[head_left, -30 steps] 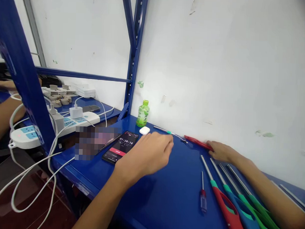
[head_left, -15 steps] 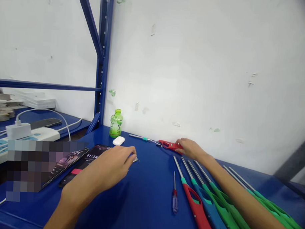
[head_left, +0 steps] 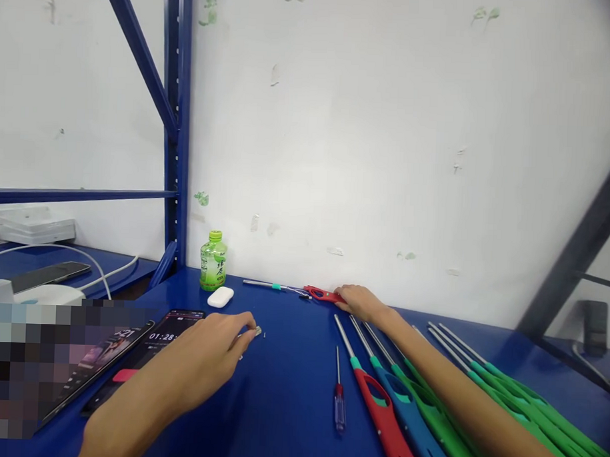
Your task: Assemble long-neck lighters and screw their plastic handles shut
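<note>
My left hand (head_left: 215, 352) is over the left part of the blue table, its fingers curled and drawn together near a small pale piece (head_left: 257, 331). Whether that piece is between the fingertips is hard to make out. At the back by the wall, my right hand (head_left: 361, 302) has its fingers closed round the end of a red lighter handle (head_left: 323, 294). Thin wires run from the handle to a detached metal lighter tube (head_left: 258, 283) with a green collar. A screwdriver (head_left: 339, 406) with a clear purple handle lies in the middle.
Several long lighters lie under and beside my right arm: a red one (head_left: 379, 404), a blue one (head_left: 403, 405) and green ones (head_left: 539, 410). On the left are a phone (head_left: 161, 337), a white earbud case (head_left: 220, 297) and a green tea bottle (head_left: 214, 262). A blue post (head_left: 176, 124) stands behind.
The view has turned to the right and slightly up, so things appear further left and lower. Both hands stay at the same places over the table.
</note>
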